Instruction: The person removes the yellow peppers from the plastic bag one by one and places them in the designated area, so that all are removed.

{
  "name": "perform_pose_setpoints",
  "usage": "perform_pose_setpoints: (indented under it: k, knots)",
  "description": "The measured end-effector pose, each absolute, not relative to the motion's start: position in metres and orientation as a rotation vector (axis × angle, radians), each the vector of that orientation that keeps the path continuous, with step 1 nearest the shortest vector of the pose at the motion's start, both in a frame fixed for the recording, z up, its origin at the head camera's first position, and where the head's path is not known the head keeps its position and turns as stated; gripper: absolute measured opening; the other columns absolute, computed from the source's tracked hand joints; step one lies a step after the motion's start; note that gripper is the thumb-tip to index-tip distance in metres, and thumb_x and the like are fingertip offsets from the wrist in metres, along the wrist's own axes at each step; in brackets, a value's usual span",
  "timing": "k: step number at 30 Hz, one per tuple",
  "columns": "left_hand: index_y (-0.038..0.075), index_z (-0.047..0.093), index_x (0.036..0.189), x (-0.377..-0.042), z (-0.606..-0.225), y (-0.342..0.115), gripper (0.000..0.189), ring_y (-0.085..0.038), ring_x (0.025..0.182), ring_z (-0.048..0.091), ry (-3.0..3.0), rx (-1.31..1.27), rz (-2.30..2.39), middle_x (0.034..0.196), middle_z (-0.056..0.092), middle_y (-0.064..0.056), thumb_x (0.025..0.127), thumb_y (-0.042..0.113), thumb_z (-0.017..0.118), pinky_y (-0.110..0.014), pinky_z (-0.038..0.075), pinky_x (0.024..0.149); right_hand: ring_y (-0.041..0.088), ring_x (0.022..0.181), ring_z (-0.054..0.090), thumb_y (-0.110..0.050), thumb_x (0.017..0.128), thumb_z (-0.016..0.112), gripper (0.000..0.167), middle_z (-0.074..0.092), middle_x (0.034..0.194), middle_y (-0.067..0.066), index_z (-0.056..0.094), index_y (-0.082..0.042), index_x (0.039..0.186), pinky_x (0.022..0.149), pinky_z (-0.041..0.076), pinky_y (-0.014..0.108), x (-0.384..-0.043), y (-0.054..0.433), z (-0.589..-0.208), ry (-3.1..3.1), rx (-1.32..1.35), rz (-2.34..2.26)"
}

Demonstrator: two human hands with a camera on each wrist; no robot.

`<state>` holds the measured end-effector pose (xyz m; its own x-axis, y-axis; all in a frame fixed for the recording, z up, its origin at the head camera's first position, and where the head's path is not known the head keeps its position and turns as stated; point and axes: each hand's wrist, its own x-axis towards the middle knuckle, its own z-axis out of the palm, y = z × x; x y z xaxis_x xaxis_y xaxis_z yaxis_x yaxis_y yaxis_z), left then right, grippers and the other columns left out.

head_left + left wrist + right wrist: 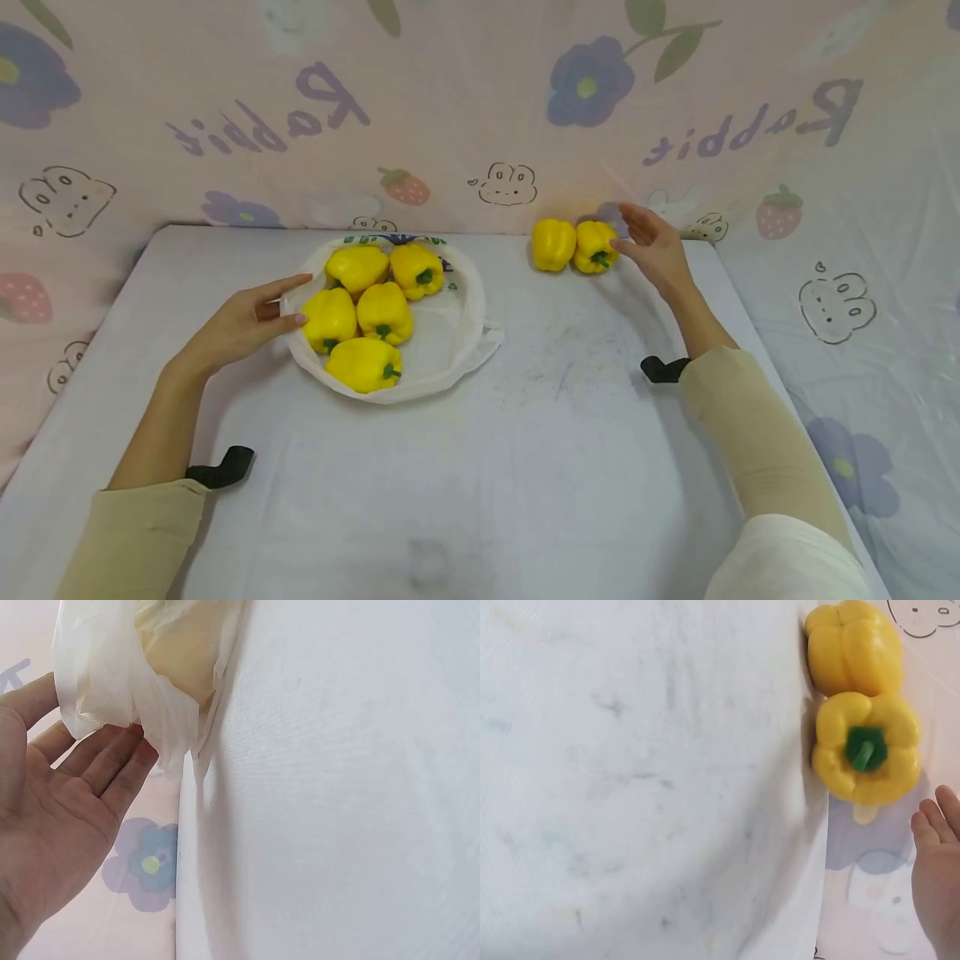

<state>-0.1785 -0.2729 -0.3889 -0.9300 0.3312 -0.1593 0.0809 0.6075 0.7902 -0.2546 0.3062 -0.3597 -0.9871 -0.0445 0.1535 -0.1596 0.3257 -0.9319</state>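
A white plastic bag, its mouth spread into a wide ring, lies on the table with several yellow bell peppers inside. My left hand grips the bag's left rim; in the left wrist view, the fingers of this hand reach behind the hanging plastic. Two more yellow bell peppers stand side by side at the table's back edge: a left one and a right one with its green stem facing forward. Beside the right one is my right hand, fingers extended and thumb close to its side.
A white cloth covers the table. Behind it hangs a pink printed curtain that meets the table's back edge. Black wrist mounts stick out from both sleeves. The bag's loose plastic bunches on its right side.
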Motion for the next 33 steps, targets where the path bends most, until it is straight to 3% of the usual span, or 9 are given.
perform_pose_setpoints:
  k: [3,8,23,27,30,33]
  knots:
    - [0.023,0.034,0.156,-0.178,-0.391,-0.273,0.066,-0.046,0.132,0.044,2.533,0.350,1.244,0.159,0.030,-0.017,0.098,0.035,0.063,-0.061,0.039,0.103,0.031,0.141,0.037,-0.002,0.090,0.070,0.061,0.041,0.151,0.022,0.045,0.006,0.144,0.116,0.028,0.038,-0.259,0.305,-0.360,-2.462,0.221,1.774]
    - [0.026,0.034,0.156,-0.179,-0.394,-0.273,0.066,-0.043,0.133,0.045,2.528,0.328,1.254,0.159,0.031,-0.014,0.098,0.036,0.064,-0.057,0.041,0.103,0.029,0.139,0.041,-0.005,0.091,0.071,0.058,0.045,0.149,0.019,0.048,0.000,0.144,0.114,0.032,0.037,-0.266,0.301,-0.360,-2.470,0.305,1.776]
    - [0.027,0.037,0.155,-0.178,-0.393,-0.273,0.065,-0.043,0.133,0.044,2.541,0.307,1.263,0.160,0.030,-0.013,0.097,0.037,0.065,-0.058,0.041,0.103,0.030,0.136,0.046,0.003,0.091,0.067,0.052,0.048,0.146,0.022,0.051,0.003,0.141,0.113,0.034,0.037,-0.267,0.247,-0.347,-2.492,0.624,1.829]
    - [0.024,0.036,0.155,-0.179,-0.393,-0.272,0.065,-0.042,0.131,0.047,2.541,0.335,1.261,0.159,0.031,-0.015,0.098,0.034,0.064,-0.032,0.050,0.096,0.030,0.136,0.046,0.005,0.090,0.068,0.054,0.048,0.146,0.021,0.049,0.003,0.141,0.113,0.034,0.037,-0.265,0.232,-0.346,-2.487,0.687,1.873]
    - [0.024,0.036,0.155,-0.179,-0.394,-0.273,0.065,-0.040,0.130,0.048,2.530,0.326,1.273,0.159,0.031,-0.014,0.098,0.032,0.065,-0.013,0.046,0.084,0.030,0.136,0.045,0.007,0.089,0.068,0.057,0.047,0.147,0.022,0.048,0.003,0.142,0.113,0.034,0.037,-0.265,0.221,-0.346,-2.476,0.727,1.908]
    - [0.024,0.036,0.155,-0.179,-0.396,-0.274,0.065,-0.039,0.129,0.048,2.532,0.321,1.271,0.159,0.032,-0.015,0.098,0.031,0.065,-0.010,0.044,0.083,0.031,0.135,0.046,0.008,0.088,0.068,0.057,0.047,0.147,0.022,0.049,0.003,0.142,0.113,0.035,0.038,-0.267,0.210,-0.347,-2.460,0.771,1.930]
